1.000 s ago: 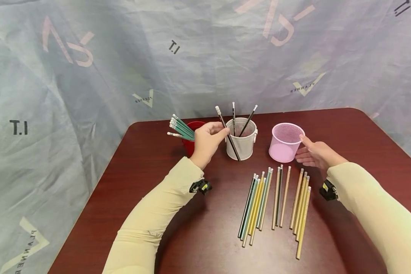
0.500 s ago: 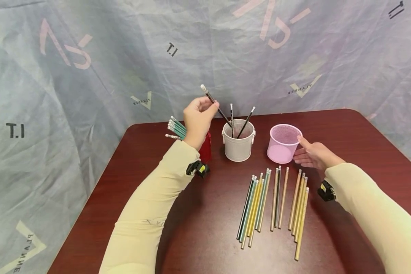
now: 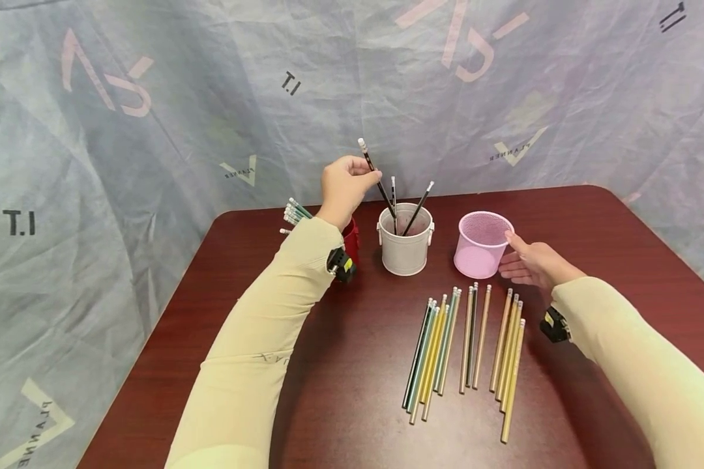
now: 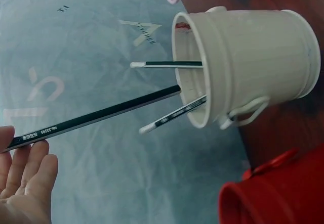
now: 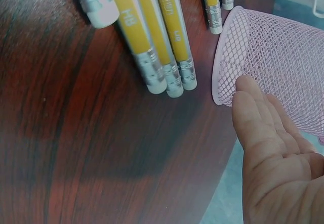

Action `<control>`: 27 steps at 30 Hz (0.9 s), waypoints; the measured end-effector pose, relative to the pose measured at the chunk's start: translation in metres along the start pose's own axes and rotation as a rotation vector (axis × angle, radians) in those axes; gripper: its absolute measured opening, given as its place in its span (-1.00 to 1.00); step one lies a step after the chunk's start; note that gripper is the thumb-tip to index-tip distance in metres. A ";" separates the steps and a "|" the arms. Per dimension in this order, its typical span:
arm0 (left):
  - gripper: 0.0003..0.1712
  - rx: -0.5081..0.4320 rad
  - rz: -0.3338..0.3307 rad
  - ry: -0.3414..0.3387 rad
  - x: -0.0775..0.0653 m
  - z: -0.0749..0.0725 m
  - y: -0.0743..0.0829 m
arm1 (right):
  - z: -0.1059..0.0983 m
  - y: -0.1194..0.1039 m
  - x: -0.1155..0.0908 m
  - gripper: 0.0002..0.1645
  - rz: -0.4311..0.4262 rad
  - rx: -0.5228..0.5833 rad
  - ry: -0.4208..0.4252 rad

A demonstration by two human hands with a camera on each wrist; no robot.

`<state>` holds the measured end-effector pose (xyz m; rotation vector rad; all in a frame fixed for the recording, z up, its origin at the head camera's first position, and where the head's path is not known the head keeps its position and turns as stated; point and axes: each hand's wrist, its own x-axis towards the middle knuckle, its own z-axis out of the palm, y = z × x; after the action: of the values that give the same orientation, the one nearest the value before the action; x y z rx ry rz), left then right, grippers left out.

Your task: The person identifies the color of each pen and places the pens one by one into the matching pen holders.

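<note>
My left hand [image 3: 345, 187] pinches a black pencil [image 3: 381, 187] near its eraser end, with the pencil slanting down. In the left wrist view that pencil [image 4: 101, 116] reaches the mouth of the white bucket [image 4: 263, 57]; its lower tip is out of sight. Two more dark pencils lean inside the white bucket [image 3: 405, 255]. My right hand [image 3: 536, 262] is beside the pink mesh cup [image 3: 476, 259], thumb at its rim and fingers extended along its side. The right wrist view shows the straight fingers against or close to the mesh [image 5: 283, 62].
A red bucket [image 3: 352, 246], partly behind my left forearm, holds several green pencils [image 3: 294, 211]. In front of the containers lie rows of pencils: a mixed green and yellow group [image 3: 431, 355], a middle group [image 3: 474, 339] and a yellow group [image 3: 510, 358]. A grey curtain [image 3: 211, 98] hangs behind the table.
My left hand has lifted the black pencil from in front of the white bucket to above it, bringing its lower end into the mouth. The right hand stays by the pink cup.
</note>
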<state>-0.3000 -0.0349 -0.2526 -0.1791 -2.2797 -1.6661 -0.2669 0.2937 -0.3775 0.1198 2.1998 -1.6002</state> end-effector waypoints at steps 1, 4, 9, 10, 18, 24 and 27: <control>-0.86 -0.003 -0.009 -0.004 0.000 0.003 -0.003 | 0.000 0.000 0.000 0.07 0.004 0.000 0.000; -0.85 0.027 -0.013 -0.026 -0.002 0.010 -0.010 | -0.001 0.001 0.000 0.08 0.009 -0.006 0.006; -0.85 0.185 0.019 -0.114 -0.005 0.020 -0.022 | 0.000 0.000 -0.001 0.08 -0.007 -0.036 0.016; -0.85 0.214 0.021 -0.130 -0.006 0.021 -0.024 | -0.001 0.000 -0.001 0.08 -0.010 -0.043 0.015; -0.84 0.329 0.011 -0.194 -0.011 0.031 -0.042 | -0.001 0.000 -0.002 0.09 -0.003 -0.048 0.023; -0.84 0.355 0.032 -0.209 -0.012 0.035 -0.045 | 0.000 -0.001 -0.003 0.09 -0.007 -0.032 0.028; -0.85 0.298 0.060 -0.169 -0.010 0.032 -0.040 | 0.001 -0.001 -0.003 0.07 -0.002 -0.018 0.029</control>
<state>-0.3074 -0.0160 -0.3009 -0.3262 -2.5864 -1.3053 -0.2641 0.2925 -0.3754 0.1360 2.2358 -1.5893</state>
